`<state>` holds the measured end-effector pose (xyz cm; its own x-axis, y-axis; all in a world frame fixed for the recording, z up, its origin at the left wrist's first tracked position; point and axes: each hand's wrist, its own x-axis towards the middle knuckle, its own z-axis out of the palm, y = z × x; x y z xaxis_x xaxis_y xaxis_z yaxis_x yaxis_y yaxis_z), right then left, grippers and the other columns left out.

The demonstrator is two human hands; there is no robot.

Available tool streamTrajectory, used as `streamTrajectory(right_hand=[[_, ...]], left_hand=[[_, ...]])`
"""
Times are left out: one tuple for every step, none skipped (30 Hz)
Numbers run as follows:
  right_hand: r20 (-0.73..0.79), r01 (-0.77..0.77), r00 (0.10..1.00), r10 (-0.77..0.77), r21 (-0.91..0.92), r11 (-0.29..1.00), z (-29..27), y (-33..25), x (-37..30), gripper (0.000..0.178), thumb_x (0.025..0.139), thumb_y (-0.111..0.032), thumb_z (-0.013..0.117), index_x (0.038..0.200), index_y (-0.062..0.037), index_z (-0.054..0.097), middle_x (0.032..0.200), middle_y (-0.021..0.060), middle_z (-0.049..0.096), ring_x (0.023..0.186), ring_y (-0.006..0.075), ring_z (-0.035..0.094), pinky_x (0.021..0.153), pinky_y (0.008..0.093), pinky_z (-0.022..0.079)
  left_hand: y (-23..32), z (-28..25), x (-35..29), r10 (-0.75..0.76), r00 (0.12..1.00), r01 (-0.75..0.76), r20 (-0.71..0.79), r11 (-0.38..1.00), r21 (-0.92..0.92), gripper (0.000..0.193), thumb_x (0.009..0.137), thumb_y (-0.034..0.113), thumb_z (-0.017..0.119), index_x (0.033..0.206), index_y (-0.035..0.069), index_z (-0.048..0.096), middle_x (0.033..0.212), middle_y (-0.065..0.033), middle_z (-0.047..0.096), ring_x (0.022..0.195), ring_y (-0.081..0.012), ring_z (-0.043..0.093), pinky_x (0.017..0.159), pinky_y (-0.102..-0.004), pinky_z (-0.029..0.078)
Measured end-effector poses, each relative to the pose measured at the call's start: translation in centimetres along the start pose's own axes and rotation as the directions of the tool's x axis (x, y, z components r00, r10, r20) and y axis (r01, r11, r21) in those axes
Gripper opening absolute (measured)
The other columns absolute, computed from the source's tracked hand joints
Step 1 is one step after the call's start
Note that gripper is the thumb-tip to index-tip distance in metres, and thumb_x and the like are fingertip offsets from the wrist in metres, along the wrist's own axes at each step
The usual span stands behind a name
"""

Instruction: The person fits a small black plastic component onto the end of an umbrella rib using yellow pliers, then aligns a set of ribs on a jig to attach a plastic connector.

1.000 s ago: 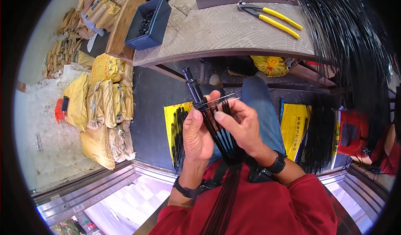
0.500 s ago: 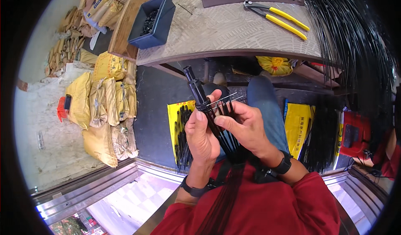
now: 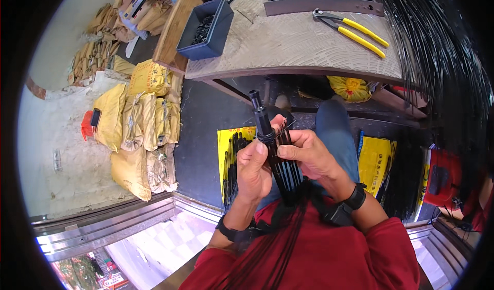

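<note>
My left hand (image 3: 254, 170) is wrapped round a black stepped tube (image 3: 262, 120), which points away from me toward the table. Several thin black rods (image 3: 289, 176) run alongside it and down toward my lap, like an umbrella frame's ribs. My right hand (image 3: 315, 153) pinches the upper part of these rods between thumb and fingers, just right of the tube's collar. The exact contact at the fingertips is partly hidden. More thin black strands trail over my red shirt.
Ahead stands a table (image 3: 288, 48) with yellow-handled cutting pliers (image 3: 355, 30), a metal bar (image 3: 324, 5) and a blue-grey bin (image 3: 206, 32) of small black parts. Long black rods (image 3: 437, 43) hang over its right edge. Yellow sacks (image 3: 110, 117) are piled at left.
The tube has turned more upright. Thin pale wire ends that stuck out by my right fingers no longer show, and the rods by that hand stand closer together. The whole view has shifted slightly.
</note>
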<state>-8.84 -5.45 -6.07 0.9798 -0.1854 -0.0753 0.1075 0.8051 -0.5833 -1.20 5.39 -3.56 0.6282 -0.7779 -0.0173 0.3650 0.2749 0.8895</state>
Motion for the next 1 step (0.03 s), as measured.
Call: streamTrajectory(right_hand=[[0.057, -0.010, 0.998, 0.009, 0.024, 1.000, -0.19, -0.39, 0.12, 0.024, 0.080, -0.014, 0.064, 0.098, 0.0012, 0.062, 0.086, 0.0044, 0.062, 0.079, 0.0090, 0.056, 0.076, 0.0237, 0.045]], left_hand=[[0.39, -0.26, 0.06, -0.040, 0.999, 0.040, 0.032, 0.999, 0.012, 0.050, 0.088, 0.030, 0.050, 0.123, -0.005, 0.043, 0.132, -0.0189, 0.037, 0.124, -0.0324, 0.035, 0.103, -0.0426, 0.029]])
